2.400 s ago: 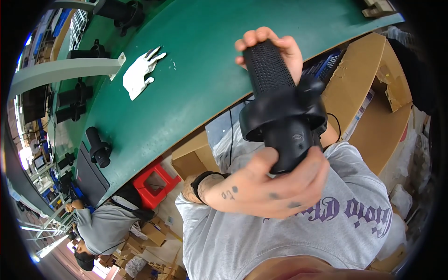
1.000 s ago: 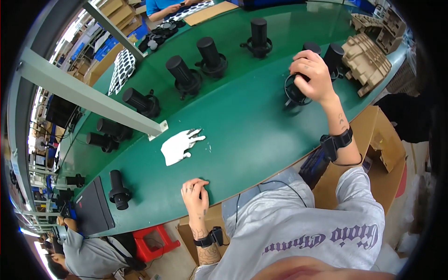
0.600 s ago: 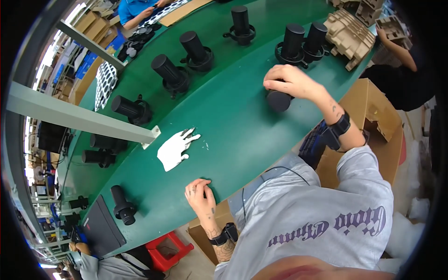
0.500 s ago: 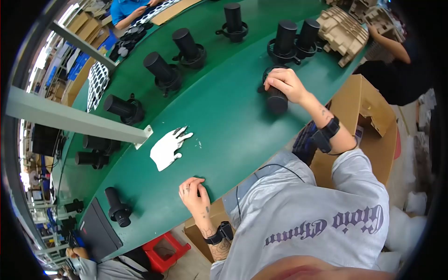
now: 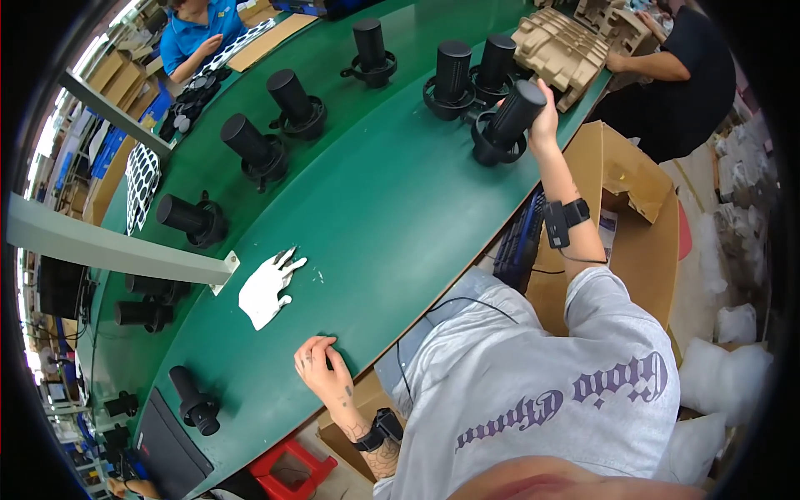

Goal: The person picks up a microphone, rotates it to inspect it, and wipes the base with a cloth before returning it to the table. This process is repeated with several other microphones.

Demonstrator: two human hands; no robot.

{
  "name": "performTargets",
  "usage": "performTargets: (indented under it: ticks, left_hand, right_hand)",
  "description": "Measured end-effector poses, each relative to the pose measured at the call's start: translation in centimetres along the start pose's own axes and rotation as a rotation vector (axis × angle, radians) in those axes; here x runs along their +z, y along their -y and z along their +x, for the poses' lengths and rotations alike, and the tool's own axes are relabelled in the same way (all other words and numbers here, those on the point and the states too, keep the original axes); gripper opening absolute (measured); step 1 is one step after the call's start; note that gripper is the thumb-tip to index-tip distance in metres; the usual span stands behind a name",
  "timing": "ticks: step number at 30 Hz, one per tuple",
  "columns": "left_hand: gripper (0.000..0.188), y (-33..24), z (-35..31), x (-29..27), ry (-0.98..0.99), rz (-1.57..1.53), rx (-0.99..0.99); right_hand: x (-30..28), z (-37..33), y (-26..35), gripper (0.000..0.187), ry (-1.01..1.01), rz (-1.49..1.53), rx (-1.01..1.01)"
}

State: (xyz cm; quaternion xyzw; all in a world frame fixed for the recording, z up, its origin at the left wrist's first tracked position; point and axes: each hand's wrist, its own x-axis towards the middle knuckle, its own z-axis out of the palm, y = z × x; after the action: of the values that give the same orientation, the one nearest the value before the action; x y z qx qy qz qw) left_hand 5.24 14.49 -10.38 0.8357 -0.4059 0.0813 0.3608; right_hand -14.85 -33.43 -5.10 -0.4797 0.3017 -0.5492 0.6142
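My right hand (image 5: 546, 121) is closed around the side of a black cylinder (image 5: 515, 115) that stands tilted in a ring-shaped base at the right part of the green table. Its fingers are partly hidden behind the cylinder. Just beyond it stand two similar cylinders (image 5: 452, 75) in ring bases. My left hand (image 5: 323, 371) lies at the table's near edge, fingers loosely bent and thumb apart, with nothing visible in it. Up and left of that hand, a white glove (image 5: 267, 292) lies flat on the table.
More black cylinders (image 5: 289, 98) line the far side of the green table (image 5: 375, 225). Brown molded trays (image 5: 560, 50) are stacked at the far right. A grey post (image 5: 125, 242) meets the table at left. A cardboard box (image 5: 583, 192) stands beside me; co-workers sit beyond.
My right hand has moved from the cylinder's near end to its far right side. The cylinder, which leaned toward me, now stands up on its base. My left hand has hardly moved on the table.
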Motion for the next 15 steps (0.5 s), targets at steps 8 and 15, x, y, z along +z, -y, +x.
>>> performTargets:
  ticks: [8,15]
  left_hand:
    - [0.012,0.7,0.1,-0.3,-0.014,0.027,-0.018]
    - [0.013,0.6,-0.4,-0.5,0.003,-0.003,-0.014]
  right_hand:
    - [8.9,-6.9,5.1,0.027,-0.398,-0.296,-1.123]
    - [23.7,-8.1,3.5,0.043,0.406,-1.119,-1.088]
